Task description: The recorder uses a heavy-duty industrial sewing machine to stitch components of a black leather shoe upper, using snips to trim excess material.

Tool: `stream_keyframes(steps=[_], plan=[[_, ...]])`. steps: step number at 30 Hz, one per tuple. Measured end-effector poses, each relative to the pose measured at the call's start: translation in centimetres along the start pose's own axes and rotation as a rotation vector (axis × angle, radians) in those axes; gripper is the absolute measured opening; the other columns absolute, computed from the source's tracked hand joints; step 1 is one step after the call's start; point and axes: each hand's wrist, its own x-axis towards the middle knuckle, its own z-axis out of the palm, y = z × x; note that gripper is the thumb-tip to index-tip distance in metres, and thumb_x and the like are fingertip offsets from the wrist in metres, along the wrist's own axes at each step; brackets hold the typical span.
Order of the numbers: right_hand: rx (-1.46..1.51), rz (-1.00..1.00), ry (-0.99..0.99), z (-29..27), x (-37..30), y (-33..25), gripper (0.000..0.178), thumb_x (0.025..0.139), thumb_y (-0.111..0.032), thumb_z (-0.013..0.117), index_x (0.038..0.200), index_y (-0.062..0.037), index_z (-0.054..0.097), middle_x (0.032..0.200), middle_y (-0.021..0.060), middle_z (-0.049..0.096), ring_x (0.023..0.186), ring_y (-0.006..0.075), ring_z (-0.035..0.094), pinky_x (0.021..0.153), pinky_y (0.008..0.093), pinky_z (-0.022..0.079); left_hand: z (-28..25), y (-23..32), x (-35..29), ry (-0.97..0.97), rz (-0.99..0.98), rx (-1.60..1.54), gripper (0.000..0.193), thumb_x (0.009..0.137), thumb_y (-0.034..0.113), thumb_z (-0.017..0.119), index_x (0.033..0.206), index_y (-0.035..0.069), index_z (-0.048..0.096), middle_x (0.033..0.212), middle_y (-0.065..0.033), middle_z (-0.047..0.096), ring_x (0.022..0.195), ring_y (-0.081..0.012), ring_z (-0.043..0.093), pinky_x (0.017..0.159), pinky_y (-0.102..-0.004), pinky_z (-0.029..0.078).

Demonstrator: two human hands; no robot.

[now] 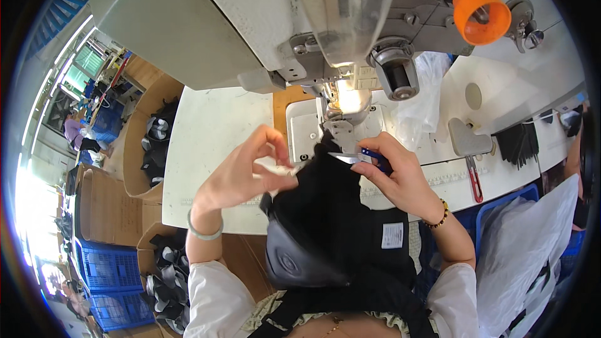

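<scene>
My right hand (394,172) grips small blue-handled snips (375,155), their bright metal blades lying over the upper edge of a black fabric piece (332,194). That piece hangs from the sewing machine's needle area (341,125) toward my lap. On its lower left bulges a smooth dark panel (294,263) with a raised round emblem. A white label (392,236) shows on the black material at the right. My left hand (247,169) is at the fabric's upper left edge, thumb and fingers curled together in a pinch. Whatever lies between those fingertips is too blurred to name.
The sewing machine head (250,19) spans the top, above a white table (213,144). Right of it lie a grey padded tool with a red handle (471,144) and black strips (518,144). Cardboard boxes (113,206) and blue crates (113,269) stand left; a blue bin (507,200) is right.
</scene>
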Motion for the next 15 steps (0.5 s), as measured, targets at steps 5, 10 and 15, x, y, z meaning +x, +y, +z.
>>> stream_keyframes(steps=[5, 10, 15], plan=[[0.291, 0.067, -0.048, 0.4, -0.2, -1.8, 0.027, 0.088, -0.015, 0.058, 0.108, -0.0008, 0.047, 0.079, 0.0078, 0.052, 0.066, 0.0118, 0.052, 0.056, 0.0253, 0.042, 0.2, 2.2, -0.7, -0.274, -0.247, 0.302, 0.036, 0.066, 0.005, 0.072, 0.096, 0.002, 0.052, 0.089, -0.0052, 0.058, 0.083, -0.0135, 0.058, 0.066, -0.0253, 0.053], [0.679, 0.180, -0.196, 1.0, -0.8, -3.6, 0.026, 0.090, -0.015, 0.055, 0.108, -0.0001, 0.043, 0.074, 0.0038, 0.053, 0.057, 0.0076, 0.050, 0.052, 0.0214, 0.041, 1.1, 2.9, -1.7, -0.150, -0.242, 0.437, 0.026, 0.068, 0.003, 0.065, 0.093, 0.000, 0.057, 0.085, -0.0066, 0.060, 0.081, -0.0136, 0.060, 0.066, -0.0280, 0.055], [0.445, 0.087, -0.213, 1.9, -1.7, -4.7, 0.031, 0.087, -0.015, 0.060, 0.109, -0.0002, 0.043, 0.078, 0.0085, 0.056, 0.061, 0.0142, 0.056, 0.057, 0.0256, 0.047, 1.3, 2.9, -2.5, -0.054, -0.203, 0.513, 0.027, 0.069, 0.006, 0.069, 0.092, 0.000, 0.058, 0.086, -0.0067, 0.061, 0.082, -0.0138, 0.061, 0.067, -0.0279, 0.055]])
